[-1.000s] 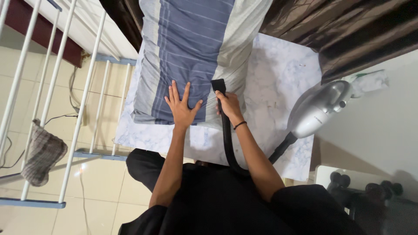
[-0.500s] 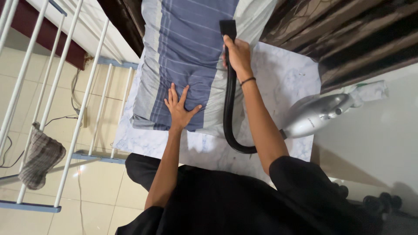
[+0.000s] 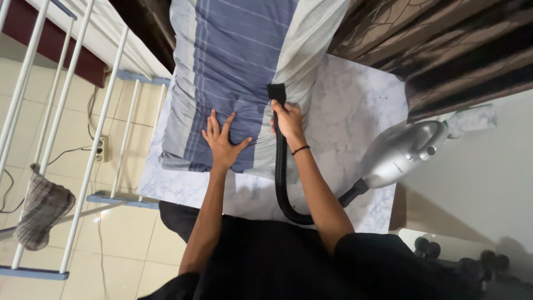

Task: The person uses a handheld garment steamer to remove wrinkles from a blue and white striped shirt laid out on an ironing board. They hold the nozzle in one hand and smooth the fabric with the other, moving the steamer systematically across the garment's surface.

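Note:
A pillow (image 3: 233,66) in a blue and grey striped case lies on a white marble-patterned table (image 3: 355,116). My left hand (image 3: 220,142) presses flat on the pillow's near end, fingers spread. My right hand (image 3: 287,121) grips the black hose nozzle (image 3: 276,93) of a vacuum, its mouth resting on the pillow's grey stripe. The black hose (image 3: 281,178) curves down past my forearm and back up to the silver vacuum body (image 3: 402,147), which sits on the table's right edge.
A white drying rack (image 3: 66,111) stands to the left with a checked cloth (image 3: 41,211) hanging on it. A power strip (image 3: 101,149) lies on the tiled floor. Brown curtains (image 3: 444,44) hang at the upper right. Dark dumbbells (image 3: 461,261) sit at lower right.
My right hand pushed the nozzle up the pillow, then drew it back down toward me. My left hand stayed pressed on the pillow.

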